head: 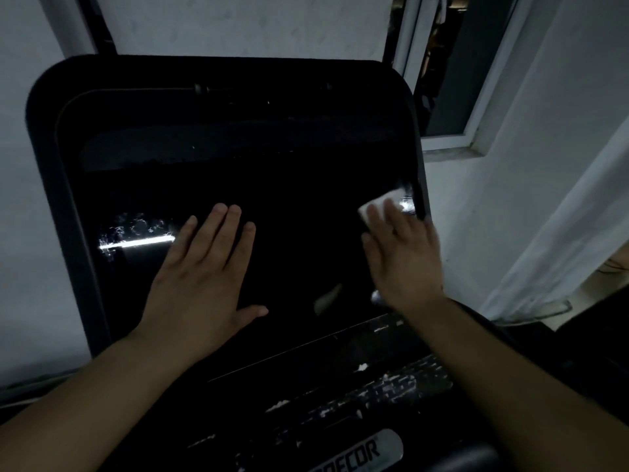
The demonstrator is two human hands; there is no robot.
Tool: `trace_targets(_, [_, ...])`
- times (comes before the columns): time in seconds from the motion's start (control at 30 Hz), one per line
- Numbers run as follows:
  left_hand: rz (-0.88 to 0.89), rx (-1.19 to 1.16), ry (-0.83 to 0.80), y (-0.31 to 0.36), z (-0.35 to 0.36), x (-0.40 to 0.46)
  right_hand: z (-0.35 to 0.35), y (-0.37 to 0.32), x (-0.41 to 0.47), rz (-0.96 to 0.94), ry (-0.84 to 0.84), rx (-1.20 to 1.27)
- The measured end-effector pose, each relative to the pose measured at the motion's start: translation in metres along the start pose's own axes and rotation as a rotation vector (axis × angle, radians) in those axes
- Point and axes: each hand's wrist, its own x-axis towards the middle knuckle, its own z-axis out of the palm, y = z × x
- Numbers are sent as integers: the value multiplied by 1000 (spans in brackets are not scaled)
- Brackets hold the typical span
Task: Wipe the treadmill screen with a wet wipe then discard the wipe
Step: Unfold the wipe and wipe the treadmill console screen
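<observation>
The treadmill screen (289, 199) is a large dark glossy panel in a rounded black frame, filling the middle of the view. My right hand (405, 257) lies flat near the screen's right edge and presses a white wet wipe (381, 202) against the glass; the wipe sticks out past my fingertips. My left hand (207, 270) rests flat on the screen's middle-left, fingers spread, holding nothing. A bright streak of reflected light with smudges (136, 238) shows left of it.
Below the screen is the worn black console (374, 390) with a silver brand badge (360, 451). A white wall stands behind, an open window frame (476, 97) at the upper right, and a white curtain (561, 233) hangs on the right.
</observation>
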Motion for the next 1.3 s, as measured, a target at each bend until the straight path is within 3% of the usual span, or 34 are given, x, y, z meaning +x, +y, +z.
trace_targets(0.17, [-3,-6,-5,-1,0,0,-12,25,51,29,-58,8])
trace_targets(0.4, [-3,-5,0,1,2,0,1,-11,-56,89,-81,46])
trace_targets(0.5, [-13,-9,-2,1,2,0,4,-68,-94,-61,-105,116])
trace_targets(0.6, [-16,-2,-8,1,1,0,3,-62,-94,-134,-107,109])
trace_targets(0.77, [-18,9,-10,1,0,1,-4,18,-51,162,-201,6])
trace_targets(0.87, [-16,1,-2,2,1,1,-9,14,-52,204,-202,36])
trace_targets(1.0, [-16,4,-5,1,2,-1,-6,-46,-109,-53,-207,92])
trace_targets(1.07, [-15,13,-16,0,2,-1,-4,-44,-119,-157,-212,113])
trace_targets(1.13, [-15,19,-25,-1,1,-1,0,-19,-108,-52,-201,50])
trace_targets(1.23, [-21,22,-37,0,1,0,3,19,-92,251,-215,57])
trace_targets(1.3, [-26,21,-36,1,1,0,3,18,-95,304,-231,83])
